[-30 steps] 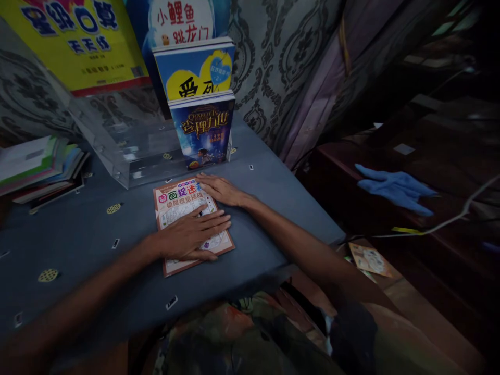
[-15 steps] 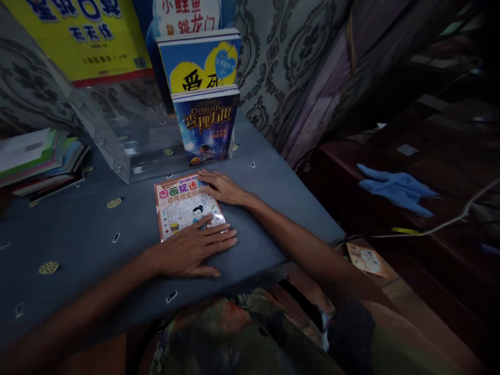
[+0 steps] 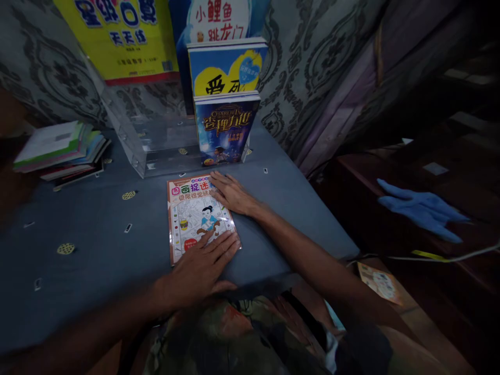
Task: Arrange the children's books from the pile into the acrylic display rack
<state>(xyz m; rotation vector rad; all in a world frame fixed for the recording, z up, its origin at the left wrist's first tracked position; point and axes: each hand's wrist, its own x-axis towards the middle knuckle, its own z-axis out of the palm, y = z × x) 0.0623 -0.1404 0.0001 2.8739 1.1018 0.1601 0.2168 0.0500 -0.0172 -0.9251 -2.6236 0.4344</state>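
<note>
A picture book (image 3: 191, 219) with an orange-brown border and a drawn figure in blue lies flat on the grey-blue tablecloth. My left hand (image 3: 207, 260) rests palm down over its lower edge, fingers stretched out across the bottom right part of the cover. My right hand (image 3: 233, 194) lies flat at the upper right corner, covering the end of the title. Neither hand grips anything. Just behind the book, a dark blue book (image 3: 226, 130) stands in a clear plastic rack (image 3: 164, 159).
More books stand in the rack, among them a yellow workbook (image 3: 128, 47) and a blue and yellow book (image 3: 226, 67). A pile of books (image 3: 62, 148) lies at the left. Beyond the table's right edge are a blue glove (image 3: 424, 205), a cable (image 3: 474, 252) and an orange booklet (image 3: 378, 281).
My left hand has slid toward me, baring more of the cover's lower part. My right hand stays at the upper right corner. The view has turned a little left.
</note>
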